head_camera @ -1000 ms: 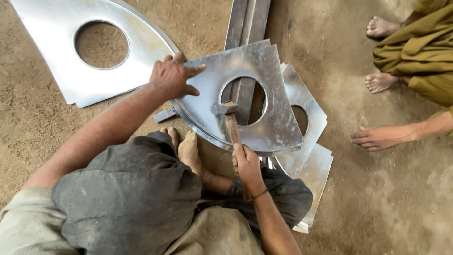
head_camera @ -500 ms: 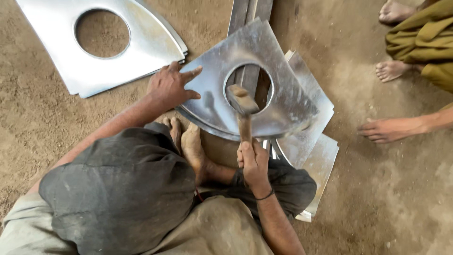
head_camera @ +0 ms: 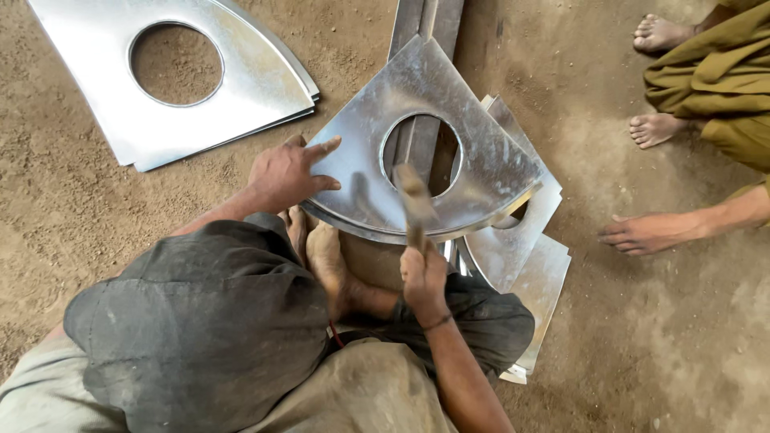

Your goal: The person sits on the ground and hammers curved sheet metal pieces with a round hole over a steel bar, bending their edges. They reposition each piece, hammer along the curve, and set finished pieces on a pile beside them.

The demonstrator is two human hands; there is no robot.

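Note:
A fan-shaped sheet-metal piece (head_camera: 473, 152) with a round hole lies on a steel rail (head_camera: 425, 24) in front of me. My left hand (head_camera: 285, 172) presses flat on its left edge. My right hand (head_camera: 423, 277) is closed around the handle of a hammer (head_camera: 413, 200), whose blurred head hovers over the piece near the hole's lower rim. My bare feet (head_camera: 325, 256) rest just below the curved edge.
A stack of similar holed sheets (head_camera: 241, 72) lies at the upper left on the dirt floor. More cut pieces (head_camera: 529, 265) lie under and to the right of the worked one. Another person's hand (head_camera: 646, 232) and bare feet (head_camera: 658, 128) are at the right.
The hammer has come up off the sheet and shifted toward the hole's lower rim. The sheet sits rotated a little. My left hand stays on its edge.

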